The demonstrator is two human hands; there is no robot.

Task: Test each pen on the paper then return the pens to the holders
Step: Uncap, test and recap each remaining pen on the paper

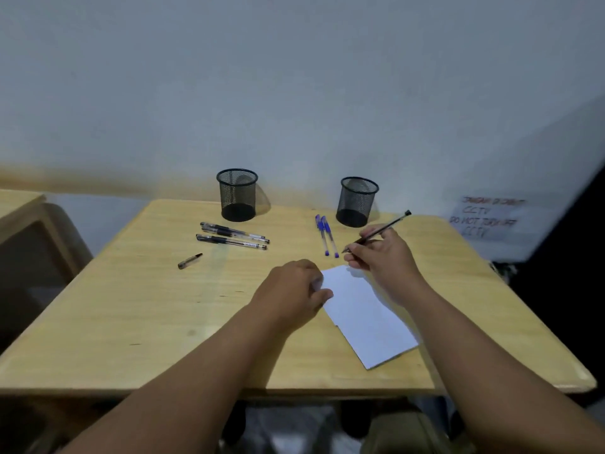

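Observation:
My right hand (383, 257) grips an uncapped black pen (379, 231), tip pointing down-left just above the far corner of the white paper (366, 319). On the paper's left edge rests my left hand (294, 290), fingers curled, pinning the sheet down. A loose black pen cap (190, 260) lies on the table to the left. Three black pens (232, 235) lie in front of the left mesh holder (237, 194). Two blue pens (326, 235) lie beside the right mesh holder (357, 201). Both holders look empty.
The wooden table (131, 322) stands against a pale wall. Another table edge and a chair (36, 224) are at the left. A handwritten CCTV notice (487, 217) hangs at the right. A dark panel lies far right.

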